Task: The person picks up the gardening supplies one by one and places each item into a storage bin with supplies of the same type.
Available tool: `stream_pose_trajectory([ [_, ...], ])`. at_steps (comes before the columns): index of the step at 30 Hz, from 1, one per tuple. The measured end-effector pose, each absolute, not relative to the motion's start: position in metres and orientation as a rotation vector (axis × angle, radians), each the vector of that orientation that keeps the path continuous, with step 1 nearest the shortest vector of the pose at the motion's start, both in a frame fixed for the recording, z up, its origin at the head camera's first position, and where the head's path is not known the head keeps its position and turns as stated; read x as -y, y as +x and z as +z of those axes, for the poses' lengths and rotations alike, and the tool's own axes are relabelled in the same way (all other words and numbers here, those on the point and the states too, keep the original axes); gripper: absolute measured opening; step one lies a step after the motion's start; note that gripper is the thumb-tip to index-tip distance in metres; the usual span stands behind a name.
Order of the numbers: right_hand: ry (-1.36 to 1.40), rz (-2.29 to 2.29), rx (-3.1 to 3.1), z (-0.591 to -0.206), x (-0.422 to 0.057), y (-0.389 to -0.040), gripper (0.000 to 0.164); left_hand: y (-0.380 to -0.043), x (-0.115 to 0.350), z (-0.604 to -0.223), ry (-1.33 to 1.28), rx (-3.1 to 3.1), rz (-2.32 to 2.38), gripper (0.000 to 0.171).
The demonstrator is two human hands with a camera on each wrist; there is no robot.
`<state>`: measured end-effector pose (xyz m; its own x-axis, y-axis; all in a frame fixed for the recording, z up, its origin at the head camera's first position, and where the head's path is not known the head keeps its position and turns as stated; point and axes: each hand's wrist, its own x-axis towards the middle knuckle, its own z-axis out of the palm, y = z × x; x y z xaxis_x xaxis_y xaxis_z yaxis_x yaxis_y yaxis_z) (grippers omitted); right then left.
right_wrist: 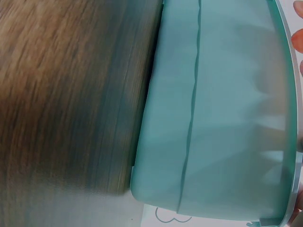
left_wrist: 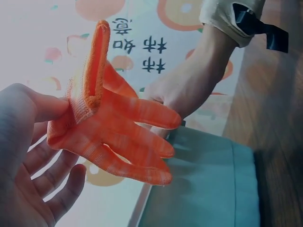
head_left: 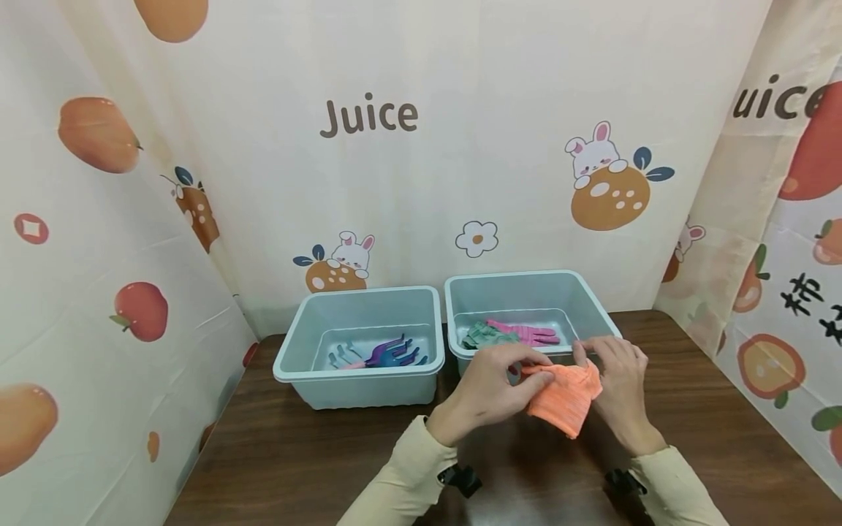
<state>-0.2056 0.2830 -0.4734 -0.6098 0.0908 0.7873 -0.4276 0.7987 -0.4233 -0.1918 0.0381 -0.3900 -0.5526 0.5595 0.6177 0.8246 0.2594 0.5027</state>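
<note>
An orange knit glove (head_left: 566, 398) is held up in front of the right-hand bin. My left hand (head_left: 496, 383) pinches it at the cuff between thumb and fingers. In the left wrist view, the glove (left_wrist: 125, 137) has its cuff opening edge-on and its fingers spread loosely. My right hand (head_left: 618, 387) is just to the right of the glove, beside the bin's front rim, thumb raised; the glove partly hides its fingers in the left wrist view. Only fingertips (right_wrist: 299, 203) of that hand show at the right wrist view's edge, with no glove there.
The right-hand pale blue bin (head_left: 513, 281) contains a green glove (head_left: 487, 334) and a pink glove (head_left: 526, 334). Purple and blue pieces (head_left: 391, 354) with finger-like prongs lie inside the left-hand bin (head_left: 358, 376). Both stand on a dark wooden table (head_left: 283, 453) before a printed curtain (head_left: 421, 183).
</note>
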Motion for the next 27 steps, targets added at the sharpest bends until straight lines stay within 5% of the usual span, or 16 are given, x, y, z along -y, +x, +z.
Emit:
stream_pose_trajectory([
  [27, 0.267, 0.726, 2.03, -0.471, -0.28, -0.208, 0.008, -0.203, -0.031, -0.375, -0.933, 1.962, -1.477, 0.009],
])
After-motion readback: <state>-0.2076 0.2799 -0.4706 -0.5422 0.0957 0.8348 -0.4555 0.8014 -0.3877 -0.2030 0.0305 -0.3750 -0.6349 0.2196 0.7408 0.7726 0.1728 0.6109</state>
